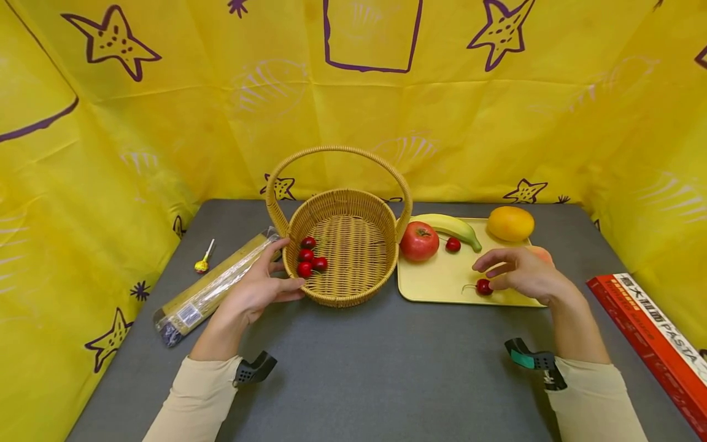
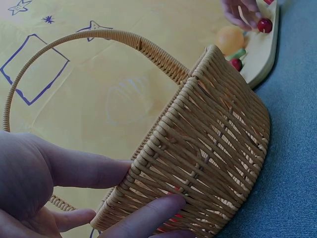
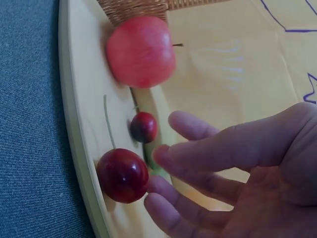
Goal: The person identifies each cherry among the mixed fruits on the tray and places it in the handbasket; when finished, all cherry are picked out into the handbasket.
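A round wicker basket [image 1: 342, 294] with a tall arched handle stands mid-table, several red cherries [image 1: 305, 255] inside at its left. My left hand [image 1: 256, 285] touches the basket's left rim and outer wall, fingers spread and mostly straight. My right hand [image 1: 525, 273] hovers over the pale yellow tray [image 1: 431, 288], fingers loosely bent with a gap from the thumb. Right at its fingertips lies a stemmed cherry [image 3: 123, 176]. A second cherry [image 1: 453, 245] lies farther back between a red apple [image 1: 420, 241] and a banana [image 1: 450, 227].
A yellow mango [image 1: 510, 223] sits at the tray's back right, with a peach-coloured fruit [image 1: 541, 254] partly behind my right hand. Left of the basket are a long clear-wrapped pack [image 1: 215, 285] and a lollipop [image 1: 202, 265]. A red pasta box [image 1: 652, 344] lies along the right edge.
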The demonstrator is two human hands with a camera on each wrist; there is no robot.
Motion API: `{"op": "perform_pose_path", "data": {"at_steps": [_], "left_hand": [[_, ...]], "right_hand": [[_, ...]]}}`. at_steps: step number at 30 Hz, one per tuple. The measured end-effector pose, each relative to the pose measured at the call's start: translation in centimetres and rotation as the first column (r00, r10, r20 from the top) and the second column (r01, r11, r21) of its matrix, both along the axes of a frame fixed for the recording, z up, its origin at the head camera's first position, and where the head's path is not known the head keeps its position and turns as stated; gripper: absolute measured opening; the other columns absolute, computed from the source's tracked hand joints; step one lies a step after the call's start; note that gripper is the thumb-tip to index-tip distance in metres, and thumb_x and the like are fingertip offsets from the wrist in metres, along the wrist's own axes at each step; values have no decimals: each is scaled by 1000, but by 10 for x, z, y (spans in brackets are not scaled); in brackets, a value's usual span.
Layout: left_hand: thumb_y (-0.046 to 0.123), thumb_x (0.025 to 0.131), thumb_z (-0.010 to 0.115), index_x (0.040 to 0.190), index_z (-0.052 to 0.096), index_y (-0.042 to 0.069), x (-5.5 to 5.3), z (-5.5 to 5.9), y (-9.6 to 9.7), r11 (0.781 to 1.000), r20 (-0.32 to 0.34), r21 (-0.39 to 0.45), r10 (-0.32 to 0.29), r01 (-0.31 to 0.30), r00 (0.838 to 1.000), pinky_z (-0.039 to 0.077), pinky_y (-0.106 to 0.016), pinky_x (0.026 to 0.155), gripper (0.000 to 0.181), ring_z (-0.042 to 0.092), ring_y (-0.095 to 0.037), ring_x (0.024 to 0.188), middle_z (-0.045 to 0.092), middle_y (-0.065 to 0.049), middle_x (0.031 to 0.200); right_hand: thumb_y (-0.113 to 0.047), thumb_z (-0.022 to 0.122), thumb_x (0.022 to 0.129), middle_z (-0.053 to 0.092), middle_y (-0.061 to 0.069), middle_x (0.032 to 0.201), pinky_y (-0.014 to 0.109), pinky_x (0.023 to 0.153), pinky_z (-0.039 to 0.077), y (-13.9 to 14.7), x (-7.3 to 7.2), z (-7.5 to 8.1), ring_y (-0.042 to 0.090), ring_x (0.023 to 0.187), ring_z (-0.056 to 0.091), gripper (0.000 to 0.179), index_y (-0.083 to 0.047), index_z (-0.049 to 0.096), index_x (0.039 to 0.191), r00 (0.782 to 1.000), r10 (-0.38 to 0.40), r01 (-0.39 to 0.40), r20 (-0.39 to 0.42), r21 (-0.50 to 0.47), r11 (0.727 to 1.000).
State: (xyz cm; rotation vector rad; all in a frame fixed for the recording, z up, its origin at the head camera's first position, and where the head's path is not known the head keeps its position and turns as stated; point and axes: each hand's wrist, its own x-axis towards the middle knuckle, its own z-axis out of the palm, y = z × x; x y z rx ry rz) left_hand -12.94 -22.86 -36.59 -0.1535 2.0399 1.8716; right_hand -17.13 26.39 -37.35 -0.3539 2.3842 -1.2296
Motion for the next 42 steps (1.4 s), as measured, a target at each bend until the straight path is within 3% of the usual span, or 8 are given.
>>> {"op": "perform_pose_path", "data": {"at_steps": [10,21,32,42], "left_hand": [[-7,97,66,168,6,19,0,0,0,1000,1,-7,-7,7,1000,66,-38,88,96,73,-29,101,26,-36,156],[-7,97,66,168,7,19,0,-1,0,1000,-3,-5,0,0,1000,66,-39,87,96,71,-34,106,27,-35,156],[-8,97,66,168,6,19,-1,-1,0,1000,8,-6,0,0,1000,66,-38,87,97,73,-27,98,25,-36,157],[-8,97,65,168,6,19,-1,-1,-1,1000,6,-9,-3,3,1000,66,-38,87,96,71,-35,107,25,-36,157]], "right_hand": [[5,70,85,68,17,120,27,77,58,-6,-1,-7,29,102,64,35,3,69,120,998,9,-11,55,38,999],[0,77,86,70,16,110,25,73,58,-11,-3,-14,24,96,64,29,4,70,114,999,-5,2,34,70,998],[-4,84,84,71,16,108,23,73,58,-13,-7,-19,24,95,64,32,3,70,111,998,-52,49,28,103,993],[-3,85,82,67,17,109,24,76,59,-13,-6,-15,25,94,64,31,3,70,108,996,-84,82,22,81,993]]}}
